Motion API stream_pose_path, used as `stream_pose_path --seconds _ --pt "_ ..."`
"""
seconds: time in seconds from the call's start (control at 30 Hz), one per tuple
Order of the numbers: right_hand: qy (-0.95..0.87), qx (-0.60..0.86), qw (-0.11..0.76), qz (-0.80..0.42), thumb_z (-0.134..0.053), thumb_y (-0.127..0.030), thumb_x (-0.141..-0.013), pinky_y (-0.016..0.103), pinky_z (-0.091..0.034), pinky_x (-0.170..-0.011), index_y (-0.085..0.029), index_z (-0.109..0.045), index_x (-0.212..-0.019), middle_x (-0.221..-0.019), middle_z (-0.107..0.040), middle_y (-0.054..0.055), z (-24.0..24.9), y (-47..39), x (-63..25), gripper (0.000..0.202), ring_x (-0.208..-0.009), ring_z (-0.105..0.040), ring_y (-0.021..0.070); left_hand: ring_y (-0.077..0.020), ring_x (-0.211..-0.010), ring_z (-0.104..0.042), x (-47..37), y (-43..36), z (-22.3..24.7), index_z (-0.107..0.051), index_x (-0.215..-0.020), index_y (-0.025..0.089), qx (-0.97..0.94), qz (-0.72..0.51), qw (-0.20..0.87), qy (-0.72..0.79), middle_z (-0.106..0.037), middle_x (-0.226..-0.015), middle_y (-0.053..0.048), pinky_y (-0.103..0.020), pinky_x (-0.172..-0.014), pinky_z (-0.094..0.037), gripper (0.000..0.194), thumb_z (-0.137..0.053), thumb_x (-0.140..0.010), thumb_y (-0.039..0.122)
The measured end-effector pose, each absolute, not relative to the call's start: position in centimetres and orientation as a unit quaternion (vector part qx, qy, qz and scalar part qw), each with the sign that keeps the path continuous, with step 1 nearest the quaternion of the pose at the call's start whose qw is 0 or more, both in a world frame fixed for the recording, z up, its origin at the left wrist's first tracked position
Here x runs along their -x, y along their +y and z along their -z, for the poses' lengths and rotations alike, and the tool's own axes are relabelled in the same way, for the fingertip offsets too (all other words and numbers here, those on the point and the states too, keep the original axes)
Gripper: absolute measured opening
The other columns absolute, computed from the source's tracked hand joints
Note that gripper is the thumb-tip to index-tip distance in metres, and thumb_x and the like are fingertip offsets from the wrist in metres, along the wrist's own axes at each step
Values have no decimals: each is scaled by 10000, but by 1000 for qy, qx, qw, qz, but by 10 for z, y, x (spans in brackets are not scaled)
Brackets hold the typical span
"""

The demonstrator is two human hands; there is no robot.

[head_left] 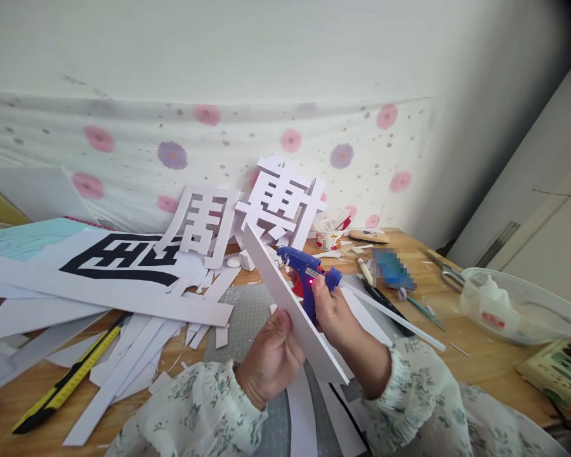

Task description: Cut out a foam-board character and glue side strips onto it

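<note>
The right hand (335, 311) is partly hidden behind a white foam board strip (292, 304), so only its knuckles and thumb are seen, closed around the grip of a blue glue gun (307, 270). The gun's nozzle is concealed by the strip's upper edge. The strip is held tilted above the table (485, 362), clamped at its lower half by the left hand (271, 355), whose fingers are covered by the board. One yellow utility knife (66, 381) is seen at the left, among loose white strips too many to count. Two cut-out white characters (247, 212) are leaned against the wall. One pair of scissors (447, 271) is partly cut off by a clear bowl (518, 308).
</note>
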State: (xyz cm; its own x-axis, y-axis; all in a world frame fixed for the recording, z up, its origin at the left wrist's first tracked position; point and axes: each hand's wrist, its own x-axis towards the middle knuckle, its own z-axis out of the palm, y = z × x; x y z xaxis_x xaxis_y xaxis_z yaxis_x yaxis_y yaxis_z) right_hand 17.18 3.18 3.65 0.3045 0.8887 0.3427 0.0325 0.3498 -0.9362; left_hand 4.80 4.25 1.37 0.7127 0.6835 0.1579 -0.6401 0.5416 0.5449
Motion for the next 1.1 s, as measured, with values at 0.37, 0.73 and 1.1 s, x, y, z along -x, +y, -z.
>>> stream_pose_path --seconds 0.37,0.73,1.1 --pt "-422 332 781 -317 -839 -345 -747 338 -586 -759 -306 -714 -1040 -742 -684 -38 -31 -8 -204 322 -694 -653 140 -172 -793 -713 -41 51 -18 -752 -985 204 -279 -428 857 66 -787 -974 -25 -294 -739 -578 283 -820 -780 386" --pt "-359 352 826 -254 -839 -344 -732 319 -558 -576 -220 -761 -840 -611 -726 12 -38 -7 -198 182 -551 -670 166 -163 -759 -666 -43 49 -17 -758 -839 206 -286 -414 860 86 -771 -1024 -43 -269 -647 -518 265 -847 -728 430" --pt "-357 365 801 -313 -814 -437 -772 311 -554 -684 -248 -684 -988 -678 -676 -40 -24 7 -186 315 -640 -651 151 -159 -727 -671 -45 49 -13 -774 -933 191 -285 -405 866 66 -759 -818 -23 -243 -610 -510 327 -843 -733 440"
